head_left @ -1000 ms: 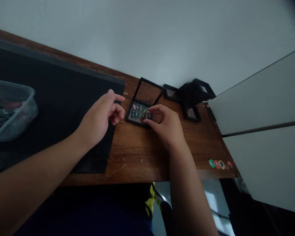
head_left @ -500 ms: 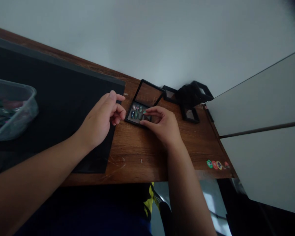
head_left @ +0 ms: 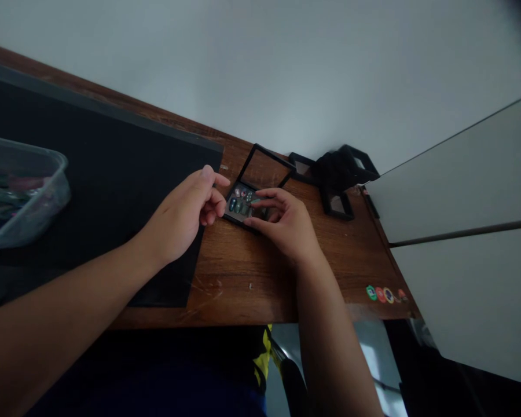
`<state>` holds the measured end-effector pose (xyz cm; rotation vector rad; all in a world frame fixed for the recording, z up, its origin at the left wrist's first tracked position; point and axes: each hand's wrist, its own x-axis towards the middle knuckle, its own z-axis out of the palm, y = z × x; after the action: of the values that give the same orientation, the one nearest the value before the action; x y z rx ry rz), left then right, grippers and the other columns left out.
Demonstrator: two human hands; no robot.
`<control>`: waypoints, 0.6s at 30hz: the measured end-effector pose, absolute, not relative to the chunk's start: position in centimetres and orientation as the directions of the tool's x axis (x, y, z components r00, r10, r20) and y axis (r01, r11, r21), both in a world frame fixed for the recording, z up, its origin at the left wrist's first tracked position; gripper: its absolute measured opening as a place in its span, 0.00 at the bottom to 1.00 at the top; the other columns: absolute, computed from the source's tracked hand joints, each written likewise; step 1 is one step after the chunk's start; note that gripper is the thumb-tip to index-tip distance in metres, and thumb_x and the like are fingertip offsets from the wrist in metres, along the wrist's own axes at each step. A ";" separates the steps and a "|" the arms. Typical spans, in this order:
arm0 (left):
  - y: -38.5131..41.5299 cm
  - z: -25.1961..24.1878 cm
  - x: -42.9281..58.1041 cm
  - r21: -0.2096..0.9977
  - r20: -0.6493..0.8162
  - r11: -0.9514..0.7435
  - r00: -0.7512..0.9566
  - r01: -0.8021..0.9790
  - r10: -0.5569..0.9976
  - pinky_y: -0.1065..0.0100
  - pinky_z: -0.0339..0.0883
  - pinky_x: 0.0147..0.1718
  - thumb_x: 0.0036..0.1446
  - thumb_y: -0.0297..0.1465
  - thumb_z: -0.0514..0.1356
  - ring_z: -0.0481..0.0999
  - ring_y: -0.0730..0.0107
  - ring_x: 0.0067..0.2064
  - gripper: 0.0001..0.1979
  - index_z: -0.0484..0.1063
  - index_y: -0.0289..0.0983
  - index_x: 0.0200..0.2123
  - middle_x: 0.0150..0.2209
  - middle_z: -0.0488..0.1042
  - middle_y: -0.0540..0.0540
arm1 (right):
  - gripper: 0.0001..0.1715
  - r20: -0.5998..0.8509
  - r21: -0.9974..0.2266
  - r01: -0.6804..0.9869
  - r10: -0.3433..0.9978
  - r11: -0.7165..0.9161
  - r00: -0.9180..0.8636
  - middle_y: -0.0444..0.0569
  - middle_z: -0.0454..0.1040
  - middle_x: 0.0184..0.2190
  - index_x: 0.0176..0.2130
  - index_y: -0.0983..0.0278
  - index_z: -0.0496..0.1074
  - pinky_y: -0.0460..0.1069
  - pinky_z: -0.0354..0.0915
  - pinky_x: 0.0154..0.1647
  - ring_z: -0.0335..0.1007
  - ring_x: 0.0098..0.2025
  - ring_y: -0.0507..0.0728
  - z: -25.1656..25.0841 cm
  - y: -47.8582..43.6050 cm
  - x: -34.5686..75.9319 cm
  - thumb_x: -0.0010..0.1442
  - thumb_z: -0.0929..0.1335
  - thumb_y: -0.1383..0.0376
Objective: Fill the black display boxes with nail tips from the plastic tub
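A black-framed case (head_left: 243, 225) lies on the wooden table with its clear lid (head_left: 267, 169) tilted up. Inside are several glossy, nail-shaped pieces (head_left: 238, 205) in dark green, blue and pinkish tones, which look like press-on nails. My right hand (head_left: 286, 223) reaches over the case's right part, thumb at the front edge and fingertips above the pieces, with a gap between them. It covers some of the contents. Just left of the case hovers my left hand (head_left: 191, 208), its index finger stretched out and the others loosely curled, with nothing visible in it.
A clear plastic tub (head_left: 47, 191) of mixed shiny pieces stands on a black mat (head_left: 113, 156) at left. Several black frames (head_left: 336, 202) lie near the wall, beyond my right hand. Small round stickers (head_left: 380, 294) sit by the table's front right corner.
My right thumb and fingers have spread apart over the case; a green piece showed at the fingertips before. My left hand has shifted slightly right, closer to the case.
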<state>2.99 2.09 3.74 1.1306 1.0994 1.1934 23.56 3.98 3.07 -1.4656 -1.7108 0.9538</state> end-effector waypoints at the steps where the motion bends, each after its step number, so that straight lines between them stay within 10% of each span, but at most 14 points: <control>1: 2.1 3.7 3.0 0.994 -0.027 0.034 0.069 -0.107 0.997 0.65 0.60 0.28 0.67 0.55 0.51 0.65 0.68 0.25 0.26 0.72 0.37 0.42 0.25 0.70 0.50 | 0.29 0.037 -0.864 0.495 0.991 0.097 -0.129 0.48 0.83 0.41 0.47 0.62 0.76 0.46 0.59 0.24 0.59 0.22 0.47 3.1 4.0 23.6 0.45 0.81 0.64; 13: 1.9 3.4 2.4 0.993 0.116 -0.114 0.077 -0.035 0.990 0.66 0.64 0.30 0.72 0.49 0.48 0.68 0.69 0.29 0.23 0.74 0.39 0.41 0.27 0.70 0.50 | 0.31 0.002 -0.948 0.316 0.994 0.037 -0.110 0.48 0.83 0.41 0.47 0.61 0.76 0.45 0.60 0.22 0.61 0.21 0.46 4.3 3.6 24.1 0.43 0.82 0.63; 18: 0.3 5.7 1.9 0.812 0.413 -0.366 -0.004 0.454 0.911 0.68 0.65 0.42 0.69 0.38 0.59 0.72 0.70 0.39 0.10 0.75 0.39 0.45 0.37 0.75 0.50 | 0.23 0.048 -0.983 0.181 0.998 0.039 0.048 0.45 0.83 0.35 0.46 0.61 0.75 0.45 0.63 0.19 0.66 0.20 0.47 5.0 3.8 24.2 0.51 0.78 0.59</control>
<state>1.89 0.31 5.69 1.8293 1.4073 1.3446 24.20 3.85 5.01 -1.3318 -1.3216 1.0470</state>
